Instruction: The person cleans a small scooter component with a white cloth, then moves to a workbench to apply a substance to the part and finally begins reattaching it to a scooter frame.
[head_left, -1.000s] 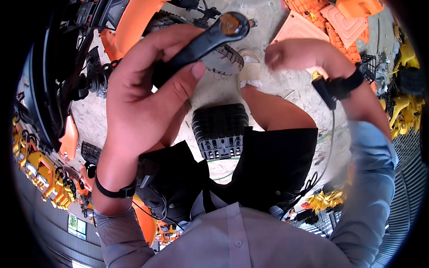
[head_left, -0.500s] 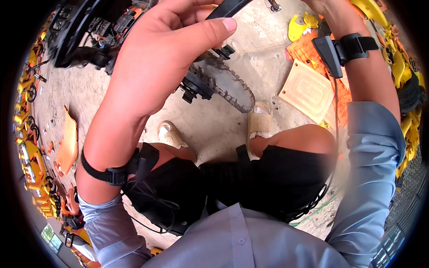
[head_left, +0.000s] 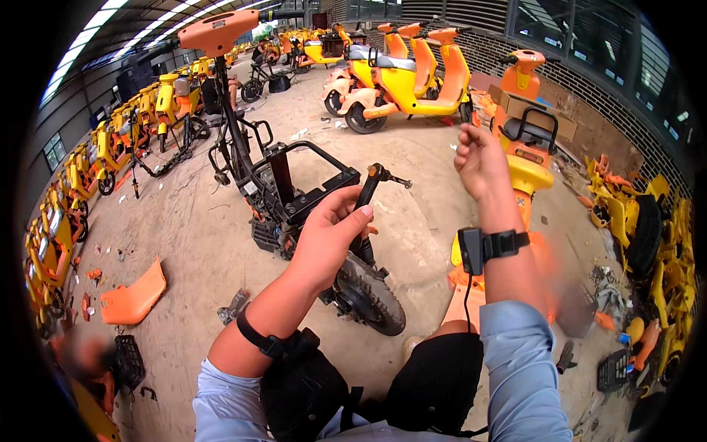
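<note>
A stripped electric scooter frame (head_left: 283, 188) stands before me, black, with an orange handlebar cover (head_left: 217, 33) at its far end and a muddy rear wheel (head_left: 374, 298) close to my legs. My left hand (head_left: 331, 232) is closed around a black bar (head_left: 370, 188) above that wheel, thumb along its near side. From the bar's upper end a small metal bolt-like piece (head_left: 398, 181) sticks out to the right. Apart from the frame, to its right, my right hand (head_left: 482, 163) is raised with curled fingers. Whatever it may hold is hidden.
Yellow and orange scooters (head_left: 412, 81) stand at the back, and a long row (head_left: 110, 155) lines the left. An orange panel (head_left: 136, 295) lies on the floor at left. A partly seen scooter (head_left: 526, 173) and piled yellow covers (head_left: 666, 280) are at right.
My view has swung up from the floor and my legs to the whole frame and the hall. My left hand stays on the black bar; my right hand now shows fully.
</note>
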A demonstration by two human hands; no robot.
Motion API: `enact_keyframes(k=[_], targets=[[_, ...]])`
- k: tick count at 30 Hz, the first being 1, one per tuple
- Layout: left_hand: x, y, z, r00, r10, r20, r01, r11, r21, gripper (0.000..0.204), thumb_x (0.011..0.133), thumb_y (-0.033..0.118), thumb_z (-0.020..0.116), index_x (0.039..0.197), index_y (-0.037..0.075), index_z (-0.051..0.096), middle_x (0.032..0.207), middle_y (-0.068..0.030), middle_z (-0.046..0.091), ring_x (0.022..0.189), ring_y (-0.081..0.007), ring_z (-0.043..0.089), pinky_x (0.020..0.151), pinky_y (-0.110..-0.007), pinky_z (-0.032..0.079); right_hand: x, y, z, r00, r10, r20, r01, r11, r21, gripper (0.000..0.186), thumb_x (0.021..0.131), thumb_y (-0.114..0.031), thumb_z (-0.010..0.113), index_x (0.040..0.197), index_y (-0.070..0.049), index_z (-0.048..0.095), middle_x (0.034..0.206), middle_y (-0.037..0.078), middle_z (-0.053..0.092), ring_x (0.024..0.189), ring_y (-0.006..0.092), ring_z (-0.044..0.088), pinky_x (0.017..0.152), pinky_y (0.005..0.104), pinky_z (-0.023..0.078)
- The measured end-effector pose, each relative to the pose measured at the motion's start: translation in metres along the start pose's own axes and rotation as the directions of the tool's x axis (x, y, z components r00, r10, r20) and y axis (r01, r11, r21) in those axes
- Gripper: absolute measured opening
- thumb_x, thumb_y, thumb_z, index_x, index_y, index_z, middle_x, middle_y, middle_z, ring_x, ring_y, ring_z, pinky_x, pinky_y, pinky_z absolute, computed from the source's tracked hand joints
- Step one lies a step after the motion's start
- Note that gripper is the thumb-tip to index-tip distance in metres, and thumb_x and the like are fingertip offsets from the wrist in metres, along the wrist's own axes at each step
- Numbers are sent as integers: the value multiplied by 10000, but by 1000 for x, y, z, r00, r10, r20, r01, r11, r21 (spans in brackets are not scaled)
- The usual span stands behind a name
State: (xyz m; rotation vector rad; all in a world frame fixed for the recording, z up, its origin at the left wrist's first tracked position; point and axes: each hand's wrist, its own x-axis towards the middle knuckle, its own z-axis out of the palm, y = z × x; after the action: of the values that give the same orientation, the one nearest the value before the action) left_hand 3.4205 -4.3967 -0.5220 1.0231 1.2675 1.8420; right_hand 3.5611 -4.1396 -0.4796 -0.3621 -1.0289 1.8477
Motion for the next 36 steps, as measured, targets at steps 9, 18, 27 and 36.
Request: enact_keyframes(k=[9, 18, 27, 36], targets=[[-21, -58, -5, 997, -16, -80, 7, 994, -109, 387, 950, 114, 616, 1281, -61, 518, 937, -63, 624, 766, -96, 562, 695, -240, 478, -92, 110, -28, 989, 30, 142, 15, 952, -306, 305, 1014, -295, 496, 1092, -19, 598, 905, 48, 624, 730, 104, 561, 605, 239, 444], [9, -83, -19, 998, -58, 0, 57, 987, -152, 376, 968, 163, 594, 1288, -21, 525, 928, -62, 617, 753, -108, 560, 690, -257, 475, -98, 118, -23, 956, -55, 287, 216, 795, -567, 354, 1001, -297, 569, 1228, -26, 552, 1007, 52, 624, 876, 89, 580, 732, 245, 477], [33, -114, -39, 995, -86, -43, 80, 989, -127, 382, 980, 165, 544, 1315, -15, 515, 890, -18, 553, 762, -99, 509, 709, -277, 466, -72, 135, -35, 898, -123, 422, 408, 592, -696, 410, 916, -222, 695, 1233, -9, 547, 1012, 64, 622, 876, 104, 584, 701, 239, 475], [15, -125, -53, 980, -197, -37, 186, 962, -201, 352, 985, 146, 539, 1305, 1, 518, 899, -27, 561, 761, -101, 508, 723, -271, 454, -88, 156, -27, 931, -38, 363, 307, 620, -722, 365, 915, -202, 694, 1209, -22, 575, 973, 36, 641, 847, 94, 591, 671, 242, 484]])
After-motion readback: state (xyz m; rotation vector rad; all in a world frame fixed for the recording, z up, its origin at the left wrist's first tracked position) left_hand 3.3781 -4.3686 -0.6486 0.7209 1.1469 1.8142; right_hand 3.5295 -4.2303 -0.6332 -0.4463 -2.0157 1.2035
